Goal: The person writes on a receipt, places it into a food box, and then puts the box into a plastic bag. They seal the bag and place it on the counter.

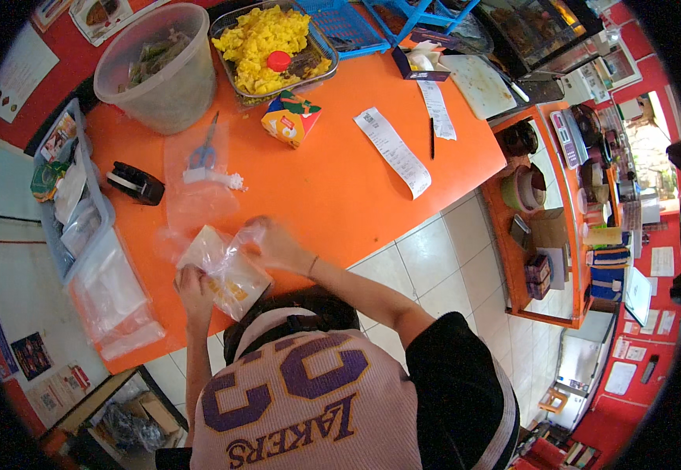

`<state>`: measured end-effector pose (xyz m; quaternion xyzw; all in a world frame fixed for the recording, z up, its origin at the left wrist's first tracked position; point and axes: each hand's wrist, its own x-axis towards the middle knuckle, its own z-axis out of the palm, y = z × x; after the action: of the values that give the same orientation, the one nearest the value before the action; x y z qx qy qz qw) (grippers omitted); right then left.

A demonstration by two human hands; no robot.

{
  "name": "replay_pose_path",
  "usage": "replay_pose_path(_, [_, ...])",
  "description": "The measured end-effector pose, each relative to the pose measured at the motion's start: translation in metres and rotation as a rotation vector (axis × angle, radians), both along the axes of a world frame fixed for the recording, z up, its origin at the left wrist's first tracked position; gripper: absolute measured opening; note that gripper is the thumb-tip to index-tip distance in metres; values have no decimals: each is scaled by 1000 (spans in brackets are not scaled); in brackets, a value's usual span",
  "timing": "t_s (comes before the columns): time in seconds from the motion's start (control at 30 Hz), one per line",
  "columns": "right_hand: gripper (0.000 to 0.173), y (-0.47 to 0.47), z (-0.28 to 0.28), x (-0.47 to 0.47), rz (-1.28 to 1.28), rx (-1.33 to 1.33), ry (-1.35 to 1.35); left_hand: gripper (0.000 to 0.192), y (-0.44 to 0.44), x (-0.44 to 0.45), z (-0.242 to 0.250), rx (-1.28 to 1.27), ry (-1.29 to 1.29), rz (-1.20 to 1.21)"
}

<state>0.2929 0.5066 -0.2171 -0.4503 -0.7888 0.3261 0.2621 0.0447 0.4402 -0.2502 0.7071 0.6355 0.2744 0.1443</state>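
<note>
Near the table's front edge stands a cream-coloured food box [240, 285] with a yellow print, wrapped in a clear plastic bag [220, 258]. My left hand [193, 288] grips the bag at the box's left side, its fingertips partly hidden. My right hand [279, 244], a little blurred, pinches a gathered end of the bag above the box. Beyond the hands, blue-handled scissors [202, 155] and a white bunch of ties or string [214, 178] lie on flat clear plastic bags [211, 202]. A black tape dispenser [136, 183] sits to their left.
On the orange table [329, 194] stand a large plastic tub [158, 88], a tray of yellow food [264, 41], a small printed carton [291, 119] and a white cutting board [475, 85] with a knife [517, 88]. Paper receipts [396, 153] lie rightward; a blue basket [96, 194] stands left.
</note>
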Motion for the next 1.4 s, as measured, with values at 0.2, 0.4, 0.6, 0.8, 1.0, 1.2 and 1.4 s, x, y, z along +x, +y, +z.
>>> replay_pose_path(0.2, [40,-42,26,-47,144,-13,-200,23,8,-19,9,-53,-817,102])
replay_pose_path(0.4, [28,-36,24,-66,159,44,-16,22,12,-41,27,-309,-680,73])
replay_pose_path(0.6, [10,-37,50,-15,-174,-327,509,9,-1,-2,68,-164,-195,-89])
replay_pose_path(0.8, [2,-11,85,89,-506,81,581,20,29,146,105,-552,-817,97])
replay_pose_path(1.0, [12,75,119,224,-822,316,519,17,140,303,125,-152,-893,-302])
replay_pose_path(1.2, [19,169,63,312,-932,250,249,21,217,396,102,115,-495,-409])
replay_pose_path(1.4, [29,111,-8,285,-946,329,560,37,169,376,39,132,-524,-261])
